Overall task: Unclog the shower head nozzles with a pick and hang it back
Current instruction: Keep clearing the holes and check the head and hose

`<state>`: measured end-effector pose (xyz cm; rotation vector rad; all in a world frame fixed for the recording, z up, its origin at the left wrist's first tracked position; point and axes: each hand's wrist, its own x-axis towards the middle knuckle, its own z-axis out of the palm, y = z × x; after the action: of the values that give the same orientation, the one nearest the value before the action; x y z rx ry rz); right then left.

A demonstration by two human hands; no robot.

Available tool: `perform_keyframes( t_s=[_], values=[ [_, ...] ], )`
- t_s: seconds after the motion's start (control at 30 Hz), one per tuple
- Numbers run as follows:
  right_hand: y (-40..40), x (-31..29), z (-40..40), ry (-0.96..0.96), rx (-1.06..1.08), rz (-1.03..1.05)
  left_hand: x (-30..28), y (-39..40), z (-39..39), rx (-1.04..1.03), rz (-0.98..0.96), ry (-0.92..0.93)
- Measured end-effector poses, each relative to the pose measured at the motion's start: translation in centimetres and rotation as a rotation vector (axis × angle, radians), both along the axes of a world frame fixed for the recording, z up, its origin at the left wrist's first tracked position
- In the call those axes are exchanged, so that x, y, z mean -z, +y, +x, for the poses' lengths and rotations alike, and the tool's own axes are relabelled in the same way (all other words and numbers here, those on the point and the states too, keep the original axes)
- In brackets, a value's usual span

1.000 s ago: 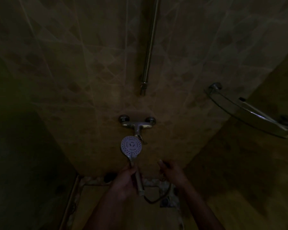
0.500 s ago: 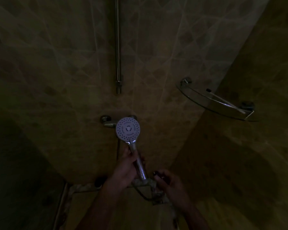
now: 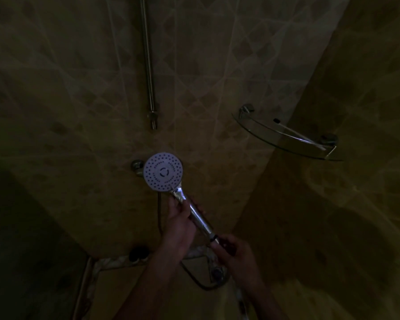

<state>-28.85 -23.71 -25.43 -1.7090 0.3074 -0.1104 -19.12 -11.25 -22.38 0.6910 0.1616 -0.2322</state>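
Note:
The shower is dark. A round white shower head (image 3: 163, 174) with a chrome handle faces me, its nozzle face turned up toward the camera. My left hand (image 3: 179, 224) is wrapped around the handle just below the head. My right hand (image 3: 234, 250) is closed at the handle's lower end, where the dark hose (image 3: 195, 281) joins; whether it also holds a pick I cannot tell. The hose loops down toward the floor.
A vertical chrome slide rail (image 3: 148, 65) runs up the tiled wall above the head. The mixer tap (image 3: 136, 166) is partly hidden behind the head. A glass corner shelf (image 3: 286, 135) juts out at the right. A dark drain (image 3: 138, 252) sits at the floor corner.
The shower head has been lifted higher and tilted so the handle slants down to the right. My right hand has come onto the handle's lower end. The view has shifted right.

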Motion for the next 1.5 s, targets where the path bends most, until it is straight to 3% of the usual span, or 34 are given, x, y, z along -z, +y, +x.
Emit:
perform_keyframes(
  t_s=[0.33,0.63,1.03,1.2,1.5],
  values=[
    [0.5,-0.1,0.1,0.043,0.030,-0.129,-0.5,0.2,-0.6,0.006,-0.029,-0.018],
    [1.8,-1.0,0.4,-0.051,0.082,-0.296,-1.0,0.6,-0.4,0.002,-0.032,-0.002],
    [1.7,-2.3,0.8,0.158,-0.051,0.006,-1.5,1.3,-0.8,0.045,-0.137,0.033],
    [1.8,-2.7,0.4,0.118,-0.075,0.211,-0.8,1.3,-0.7,0.032,-0.114,0.060],
    [1.9,-2.1,-0.2,0.050,-0.021,0.029,-1.0,1.8,-1.4,0.030,-0.072,0.039]
  ],
)
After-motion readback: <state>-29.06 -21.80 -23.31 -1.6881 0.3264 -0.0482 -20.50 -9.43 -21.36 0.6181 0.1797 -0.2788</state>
